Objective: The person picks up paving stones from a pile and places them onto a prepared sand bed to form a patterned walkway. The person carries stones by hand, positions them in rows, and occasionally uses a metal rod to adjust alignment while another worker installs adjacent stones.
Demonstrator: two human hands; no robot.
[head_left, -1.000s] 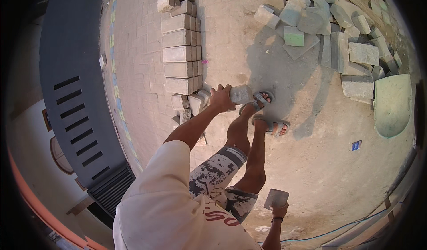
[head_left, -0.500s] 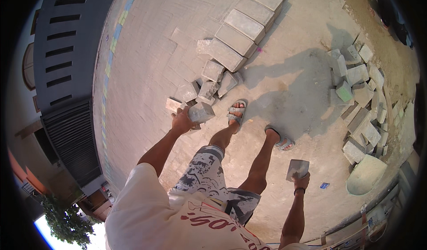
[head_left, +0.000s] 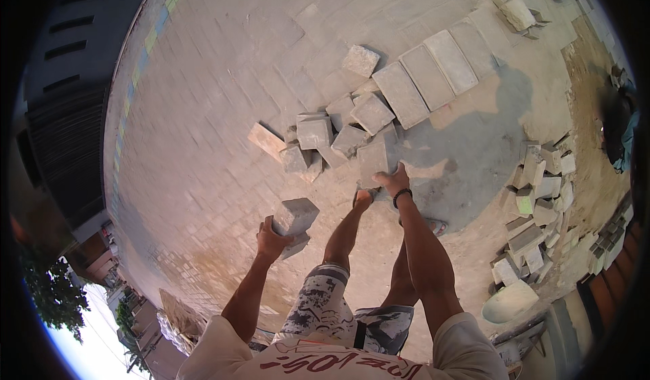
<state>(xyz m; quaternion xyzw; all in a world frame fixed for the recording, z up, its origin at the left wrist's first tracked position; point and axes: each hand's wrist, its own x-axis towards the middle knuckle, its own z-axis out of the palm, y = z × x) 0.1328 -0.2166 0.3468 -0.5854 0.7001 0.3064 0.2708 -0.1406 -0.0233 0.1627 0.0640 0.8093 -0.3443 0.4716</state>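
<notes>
My left hand (head_left: 271,240) is closed around a grey concrete paving block (head_left: 296,216), with a second block (head_left: 295,246) showing just beneath it. My right hand (head_left: 394,180), a dark bracelet at its wrist, grips another grey paving block (head_left: 372,163) by its near edge. That block is above my left foot, at the near right side of a loose heap of blocks (head_left: 313,133). Whether it touches the heap or the ground, I cannot tell.
A row of large rectangular slabs (head_left: 425,75) runs from the heap toward the far right. More broken blocks (head_left: 525,234) are piled at the right, with a pale basin (head_left: 510,303) beside them. A dark slotted gate (head_left: 64,143) borders the paving at left.
My right hand has swung forward and left with its block, from beside me to the heap. My left hand, still holding its blocks, now sits farther from the heap. The view has turned.
</notes>
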